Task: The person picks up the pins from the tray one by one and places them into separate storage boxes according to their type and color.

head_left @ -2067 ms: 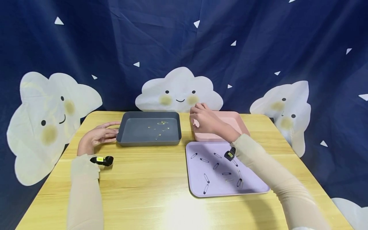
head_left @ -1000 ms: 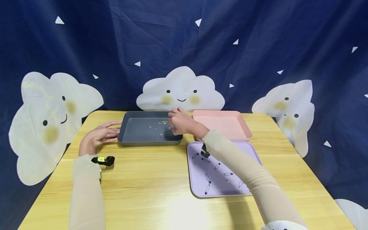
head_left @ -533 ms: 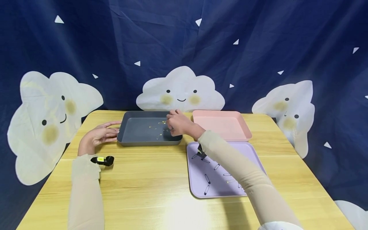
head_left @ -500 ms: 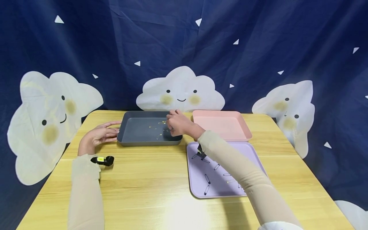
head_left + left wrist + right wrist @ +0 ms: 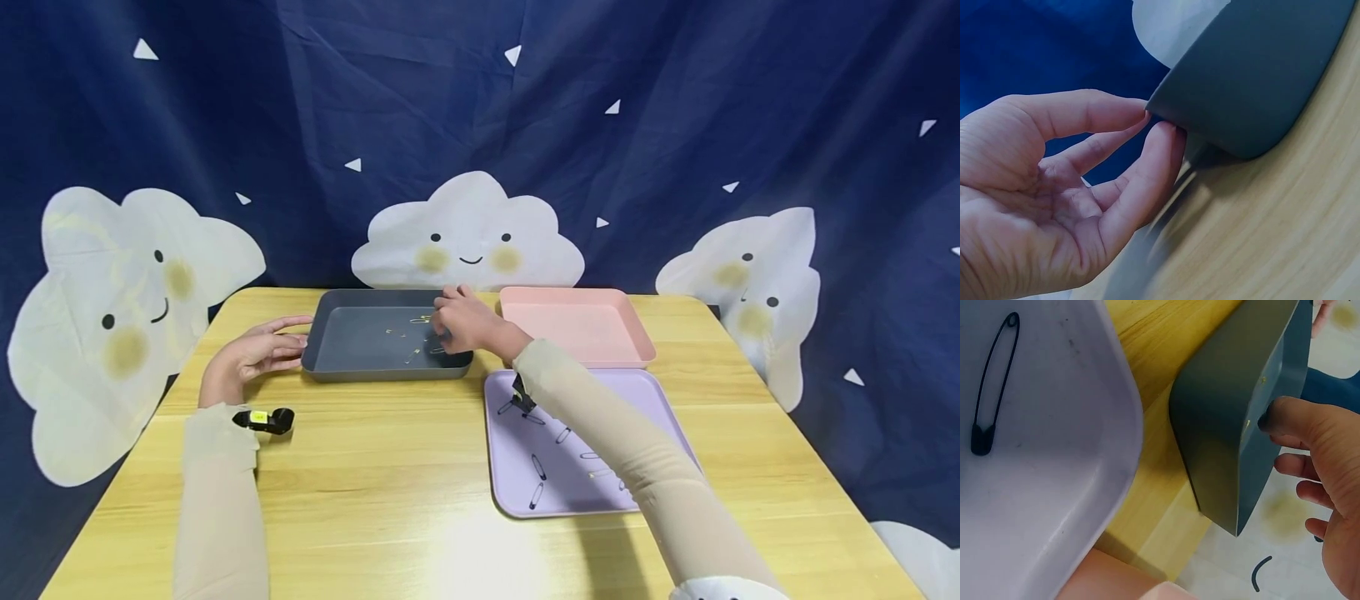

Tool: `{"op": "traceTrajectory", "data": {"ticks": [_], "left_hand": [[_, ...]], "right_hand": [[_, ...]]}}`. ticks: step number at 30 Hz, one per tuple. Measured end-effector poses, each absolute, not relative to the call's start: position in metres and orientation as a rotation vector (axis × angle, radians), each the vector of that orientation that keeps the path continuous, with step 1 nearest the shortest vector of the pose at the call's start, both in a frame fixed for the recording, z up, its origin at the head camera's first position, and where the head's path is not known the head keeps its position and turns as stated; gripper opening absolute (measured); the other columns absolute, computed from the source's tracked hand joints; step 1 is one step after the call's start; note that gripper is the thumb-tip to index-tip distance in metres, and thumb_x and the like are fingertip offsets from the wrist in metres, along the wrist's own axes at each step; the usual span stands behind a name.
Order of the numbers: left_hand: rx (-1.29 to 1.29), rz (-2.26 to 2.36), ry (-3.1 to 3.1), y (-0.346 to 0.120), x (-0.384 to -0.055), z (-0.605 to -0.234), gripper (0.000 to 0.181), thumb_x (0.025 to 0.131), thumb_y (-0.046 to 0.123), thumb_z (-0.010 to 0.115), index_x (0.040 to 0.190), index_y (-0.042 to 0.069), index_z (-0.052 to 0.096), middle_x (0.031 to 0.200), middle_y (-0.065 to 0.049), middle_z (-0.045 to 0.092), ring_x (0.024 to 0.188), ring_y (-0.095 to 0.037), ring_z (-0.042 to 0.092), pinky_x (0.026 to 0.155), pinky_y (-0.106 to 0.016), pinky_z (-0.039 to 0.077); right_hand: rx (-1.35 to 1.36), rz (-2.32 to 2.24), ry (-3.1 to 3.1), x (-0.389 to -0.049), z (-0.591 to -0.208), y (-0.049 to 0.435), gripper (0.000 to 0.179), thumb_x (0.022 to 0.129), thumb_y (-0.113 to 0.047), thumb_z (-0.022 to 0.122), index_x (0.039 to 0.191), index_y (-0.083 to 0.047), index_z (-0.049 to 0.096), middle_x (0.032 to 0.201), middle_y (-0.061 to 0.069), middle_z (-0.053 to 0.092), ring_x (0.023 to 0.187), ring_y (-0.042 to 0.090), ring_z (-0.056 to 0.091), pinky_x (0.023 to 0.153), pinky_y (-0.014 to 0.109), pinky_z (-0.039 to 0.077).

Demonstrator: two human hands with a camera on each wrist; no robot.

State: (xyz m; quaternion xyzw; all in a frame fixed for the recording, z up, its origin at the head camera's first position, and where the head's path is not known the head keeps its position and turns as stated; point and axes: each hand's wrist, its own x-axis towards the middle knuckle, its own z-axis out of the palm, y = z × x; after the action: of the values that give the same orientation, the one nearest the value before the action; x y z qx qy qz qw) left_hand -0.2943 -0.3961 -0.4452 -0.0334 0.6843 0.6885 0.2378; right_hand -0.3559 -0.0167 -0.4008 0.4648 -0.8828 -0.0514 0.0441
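My left hand is at the left end of the dark grey tray. In the left wrist view, its thumb and fingertips meet the tray's corner. My right hand hangs over the right side of this tray, fingers loosely bent, nothing visible between them; the thumb hides the index fingertip in the right wrist view. Several gold safety pins lie on the tray's floor, and another safety pin lies just under the right fingertips.
A pink tray stands to the right of the grey one. In front of it, a lilac tray holds several black safety pins and a gold one, partly under the right forearm. A cloud-patterned curtain hangs behind the table.
My right hand has moved left from the pink tray to the grey tray and stayed there. A safety pin now shows under its fingertips. The left hand has kept its place.
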Motion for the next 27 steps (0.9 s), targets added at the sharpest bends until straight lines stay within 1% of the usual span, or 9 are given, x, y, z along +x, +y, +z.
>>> {"op": "traceTrajectory", "data": {"ticks": [5, 9, 13, 17, 23, 25, 27], "left_hand": [[-0.062, 1.850, 1.917, -0.394, -0.293, -0.444, 0.063, 0.101, 0.005, 0.058, 0.157, 0.020, 0.033, 0.109, 0.013, 0.073, 0.102, -0.005, 0.071, 0.086, -0.025, 0.059], [-0.071, 1.809, 1.971, -0.393, -0.293, -0.443, 0.067, 0.101, 0.008, 0.059, 0.159, 0.017, 0.028, 0.108, 0.016, 0.072, 0.100, -0.003, 0.071, 0.085, -0.023, 0.059], [-0.068, 1.785, 1.993, -0.392, -0.293, -0.443, 0.070, 0.101, 0.008, 0.059, 0.161, 0.015, 0.023, 0.108, 0.018, 0.071, 0.101, -0.002, 0.070, 0.086, -0.023, 0.058], [-0.082, 1.783, 1.990, -0.391, -0.294, -0.443, 0.069, 0.101, 0.006, 0.057, 0.161, 0.015, 0.023, 0.107, 0.020, 0.070, 0.100, 0.000, 0.069, 0.085, -0.022, 0.058], [-0.122, 1.774, 1.986, -0.390, -0.295, -0.442, 0.065, 0.102, 0.008, 0.058, 0.158, 0.020, 0.027, 0.102, 0.024, 0.069, 0.096, 0.003, 0.069, 0.083, -0.021, 0.059], [-0.128, 1.774, 1.979, -0.390, -0.296, -0.442, 0.064, 0.102, 0.008, 0.058, 0.156, 0.022, 0.029, 0.101, 0.024, 0.070, 0.095, 0.003, 0.069, 0.082, -0.021, 0.059], [-0.127, 1.776, 1.971, -0.390, -0.297, -0.442, 0.061, 0.102, 0.008, 0.057, 0.155, 0.024, 0.030, 0.101, 0.024, 0.070, 0.095, 0.002, 0.069, 0.082, -0.021, 0.059]], "right_hand": [[1.424, -0.095, -2.700, -0.352, -0.397, -0.009, 0.008, 0.088, -0.024, 0.074, 0.094, -0.018, 0.075, 0.094, 0.000, 0.060, 0.093, 0.023, 0.037, 0.081, 0.036, 0.020], [1.429, -0.023, -2.689, -0.349, -0.392, -0.003, 0.011, 0.087, -0.024, 0.075, 0.095, -0.017, 0.076, 0.093, 0.000, 0.060, 0.092, 0.023, 0.037, 0.081, 0.037, 0.022], [1.426, 0.031, -2.679, -0.345, -0.386, 0.007, 0.014, 0.088, -0.024, 0.074, 0.099, -0.017, 0.076, 0.097, -0.001, 0.062, 0.094, 0.023, 0.040, 0.084, 0.038, 0.024], [1.440, 0.106, -2.655, -0.339, -0.377, 0.024, 0.016, 0.088, -0.022, 0.073, 0.102, -0.015, 0.076, 0.101, 0.001, 0.066, 0.096, 0.023, 0.047, 0.086, 0.041, 0.031], [1.451, 0.181, -2.610, -0.326, -0.366, 0.058, 0.014, 0.088, -0.020, 0.074, 0.099, -0.011, 0.075, 0.096, 0.004, 0.067, 0.096, 0.023, 0.056, 0.092, 0.042, 0.043], [1.455, 0.198, -2.591, -0.321, -0.362, 0.070, 0.014, 0.087, -0.019, 0.075, 0.097, -0.009, 0.075, 0.093, 0.004, 0.067, 0.097, 0.023, 0.058, 0.096, 0.042, 0.045], [1.459, 0.219, -2.579, -0.316, -0.360, 0.084, 0.011, 0.087, -0.018, 0.074, 0.094, -0.009, 0.074, 0.092, 0.005, 0.067, 0.095, 0.023, 0.059, 0.096, 0.043, 0.045]]}}
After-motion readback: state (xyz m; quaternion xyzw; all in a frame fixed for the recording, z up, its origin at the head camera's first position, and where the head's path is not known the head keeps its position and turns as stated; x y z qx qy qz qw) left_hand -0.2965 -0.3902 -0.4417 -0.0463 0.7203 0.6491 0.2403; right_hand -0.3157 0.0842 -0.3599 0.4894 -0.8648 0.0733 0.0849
